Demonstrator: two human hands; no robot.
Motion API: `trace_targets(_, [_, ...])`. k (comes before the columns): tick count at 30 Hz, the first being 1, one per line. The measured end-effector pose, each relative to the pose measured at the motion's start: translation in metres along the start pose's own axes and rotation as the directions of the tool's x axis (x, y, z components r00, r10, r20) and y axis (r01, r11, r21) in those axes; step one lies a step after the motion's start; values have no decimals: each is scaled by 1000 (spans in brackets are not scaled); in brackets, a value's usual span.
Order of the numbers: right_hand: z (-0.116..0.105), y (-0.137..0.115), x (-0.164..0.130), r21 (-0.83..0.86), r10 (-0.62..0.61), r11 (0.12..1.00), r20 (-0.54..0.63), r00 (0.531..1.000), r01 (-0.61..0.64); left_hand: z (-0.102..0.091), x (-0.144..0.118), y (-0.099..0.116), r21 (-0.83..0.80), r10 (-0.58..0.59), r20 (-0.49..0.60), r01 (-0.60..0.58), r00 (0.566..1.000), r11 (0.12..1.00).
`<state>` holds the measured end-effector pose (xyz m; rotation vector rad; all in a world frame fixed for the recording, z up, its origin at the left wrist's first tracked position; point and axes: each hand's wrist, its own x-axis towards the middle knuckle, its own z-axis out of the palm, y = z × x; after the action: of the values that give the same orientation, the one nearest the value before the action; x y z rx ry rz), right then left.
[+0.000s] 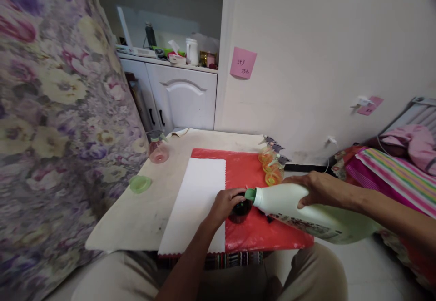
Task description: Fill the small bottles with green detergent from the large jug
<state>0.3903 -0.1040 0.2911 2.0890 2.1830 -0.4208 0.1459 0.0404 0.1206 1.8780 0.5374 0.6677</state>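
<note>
My right hand (pixel 313 189) grips a large pale green detergent bottle (pixel 282 201) by its upper side. The bottle lies tipped to the left, and its green spout (pixel 250 195) is at the top of a small dark round bottle (pixel 240 212). My left hand (pixel 227 204) is closed around the upper part of that dark bottle, which stands on a red sheet (pixel 272 235). Its mouth is hidden by my fingers and the spout, and no stream of liquid can be made out. A light green cap (pixel 140 184) lies on the table's left side.
Several orange and yellow spray bottles (pixel 272 169) stand at the table's right edge. One pink clear spray bottle (pixel 158 151) is at the back left. White scalloped paper (pixel 197 192) covers part of the red sheet. A floral curtain (pixel 61 110) hangs at the left; a bed (pixel 391 174) is right.
</note>
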Motion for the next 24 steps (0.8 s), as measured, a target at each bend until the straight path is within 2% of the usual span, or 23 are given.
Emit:
trace_targets(8, [0,0,1,20,31,999,6,1000,-31,0,1,-2,3,-7,11,7,1000,1000])
trace_targets(24, [4,4,2,-4,-3,1000,-14,1000,3,0,0,2,-9,2,13,-2,1000,1000])
